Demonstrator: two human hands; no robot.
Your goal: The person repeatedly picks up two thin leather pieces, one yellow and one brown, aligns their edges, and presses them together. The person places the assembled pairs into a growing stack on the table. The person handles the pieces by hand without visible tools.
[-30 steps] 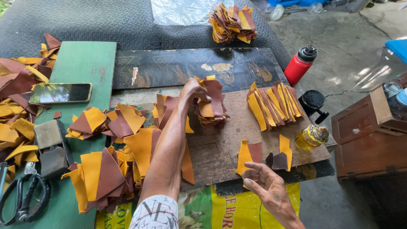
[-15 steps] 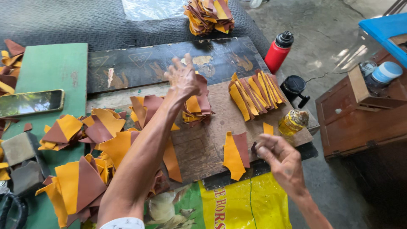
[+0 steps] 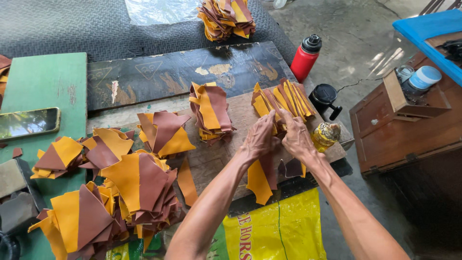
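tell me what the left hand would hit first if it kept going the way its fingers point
Most likely the fanned row of yellow and brown pieces: the left hand already has its fingertips at that row's near edge, though depth is hard to judge.

Left hand (image 3: 260, 137) and right hand (image 3: 296, 137) are meeting at fanned row of leather pieces (image 3: 284, 101) | stacked pile (image 3: 210, 111) is sitting left | red bottle (image 3: 306, 57) is standing behind | phone (image 3: 29, 122) is lying on green board (image 3: 48, 82)

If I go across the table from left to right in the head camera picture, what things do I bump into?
Phone → neat stack of brown and yellow pieces → left hand → right hand → black cup → wooden box.
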